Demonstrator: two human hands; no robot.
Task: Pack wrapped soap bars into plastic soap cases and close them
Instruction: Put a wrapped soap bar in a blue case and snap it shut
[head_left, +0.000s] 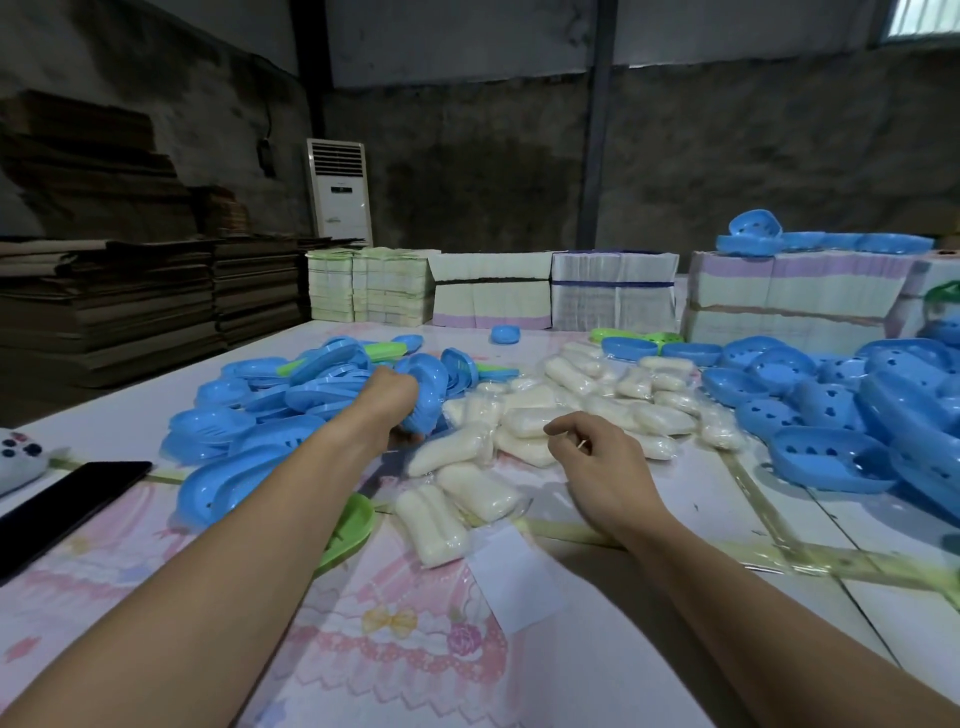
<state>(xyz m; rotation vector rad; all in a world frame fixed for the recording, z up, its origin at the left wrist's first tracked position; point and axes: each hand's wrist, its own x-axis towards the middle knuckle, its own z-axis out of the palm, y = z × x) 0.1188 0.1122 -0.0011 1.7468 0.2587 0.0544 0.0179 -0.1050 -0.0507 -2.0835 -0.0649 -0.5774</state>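
Wrapped white soap bars lie in a loose heap across the middle of the table. To their left is a pile of blue case lids. My left hand reaches into that pile and grips a blue case lid held on edge. My right hand hovers just above the near soap bars with fingers loosely curled; a thin pale sliver shows by its fingers, and what it is I cannot tell. Blue perforated case bottoms are heaped at the right.
A green case half lies under my left forearm. A black phone and a white remote sit at the left edge. Bundled paper stacks line the table's far side. Flattened cardboard is stacked beyond the left.
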